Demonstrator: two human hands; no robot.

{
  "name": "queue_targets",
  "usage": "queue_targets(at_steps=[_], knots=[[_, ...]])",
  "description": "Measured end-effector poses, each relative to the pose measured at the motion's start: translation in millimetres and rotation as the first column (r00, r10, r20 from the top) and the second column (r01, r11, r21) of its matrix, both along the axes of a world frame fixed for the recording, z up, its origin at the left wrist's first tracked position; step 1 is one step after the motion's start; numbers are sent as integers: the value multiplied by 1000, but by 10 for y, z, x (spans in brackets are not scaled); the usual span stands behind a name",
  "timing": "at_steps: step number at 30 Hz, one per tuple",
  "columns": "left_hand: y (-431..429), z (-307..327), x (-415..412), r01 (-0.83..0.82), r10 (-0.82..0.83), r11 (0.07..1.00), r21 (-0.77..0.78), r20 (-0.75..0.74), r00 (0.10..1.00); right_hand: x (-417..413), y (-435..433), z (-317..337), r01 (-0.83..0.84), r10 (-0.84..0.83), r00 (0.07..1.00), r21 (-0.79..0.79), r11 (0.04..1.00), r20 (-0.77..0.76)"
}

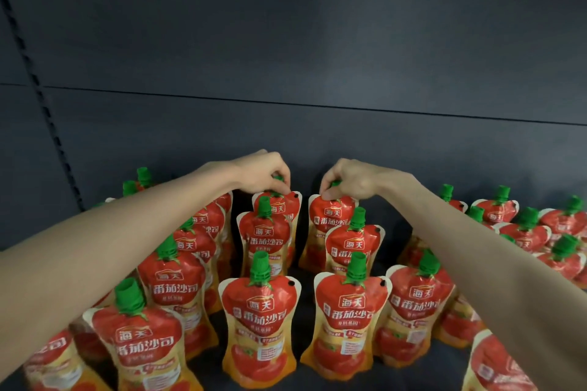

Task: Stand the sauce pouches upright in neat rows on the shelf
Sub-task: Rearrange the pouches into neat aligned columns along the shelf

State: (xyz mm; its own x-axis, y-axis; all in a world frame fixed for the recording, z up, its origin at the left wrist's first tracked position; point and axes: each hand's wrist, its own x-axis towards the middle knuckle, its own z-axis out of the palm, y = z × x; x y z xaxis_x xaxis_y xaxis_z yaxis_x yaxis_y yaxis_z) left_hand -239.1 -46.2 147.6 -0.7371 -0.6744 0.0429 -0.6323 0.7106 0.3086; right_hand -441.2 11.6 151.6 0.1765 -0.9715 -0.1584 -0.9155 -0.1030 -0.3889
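Several red and orange tomato sauce pouches with green caps stand upright in rows on the dark shelf (305,276). My left hand (263,173) reaches to the back of one middle row and pinches the green cap of the rearmost pouch (282,205). My right hand (346,179) does the same in the neighbouring row, its fingers curled round the cap of the back pouch (330,216). Both caps are mostly hidden by the fingers. In front of these stand further pouches, such as one (259,314) and another (347,314) near me.
The shelf's dark back panel (317,136) rises right behind the two held pouches. A slotted upright (41,98) runs down the left. More pouches crowd the far left (143,327) and far right (524,232), some leaning. Narrow dark gaps separate the middle rows.
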Motion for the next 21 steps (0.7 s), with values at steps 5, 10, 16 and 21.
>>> queue_targets(at_steps=[5, 10, 16, 21], knots=[[-16, 8, 23, 21, -21, 999, 27, 13, 1000, -19, 13, 2, -11, 11, 1000, 6, 1000, -10], [-47, 31, 66, 32, -33, 999, 40, 13, 999, -18, 18, 9, -21, 21, 1000, -6, 1000, -3], [-69, 23, 84, 39, -39, 997, 71, 10, 999, -27, 7, 0, -26, 26, 1000, -14, 1000, 10], [-89, 23, 103, 38, -39, 998, 53, 16, 999, -4, -6, -2, -30, 30, 999, -16, 999, 11]])
